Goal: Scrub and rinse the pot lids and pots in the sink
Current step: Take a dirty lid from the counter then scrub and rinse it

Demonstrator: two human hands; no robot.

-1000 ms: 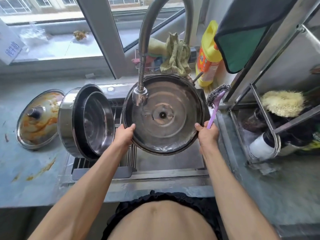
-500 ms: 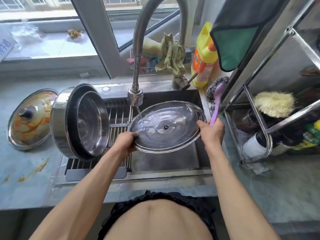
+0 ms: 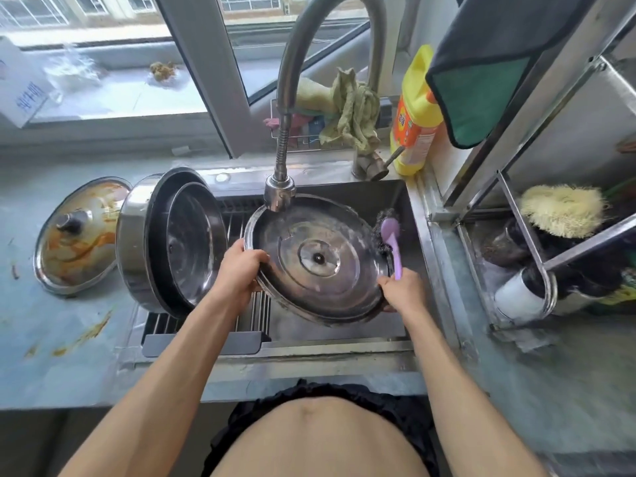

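Steel pot lid (image 3: pixel 320 259) held tilted over the sink (image 3: pixel 411 215), underside up, upper rim right under the faucet head (image 3: pixel 279 194). Left hand (image 3: pixel 237 270) grips the lid's left rim. Right hand (image 3: pixel 402 290) curls round a purple-handled scrub brush (image 3: pixel 390 235) and also touches the lid's lower right rim; wire head lies against the right rim. Nested pots (image 3: pixel 172 242) stand on edge on the drain rack (image 3: pixel 206 325) just left. Sauce-stained lid (image 3: pixel 79 235) on the counter beyond. Yellow detergent bottle (image 3: pixel 416 115) behind the sink.

Wet steel lid (image 3: pixel 320 259) tilted over sink (image 3: pixel 402 201)
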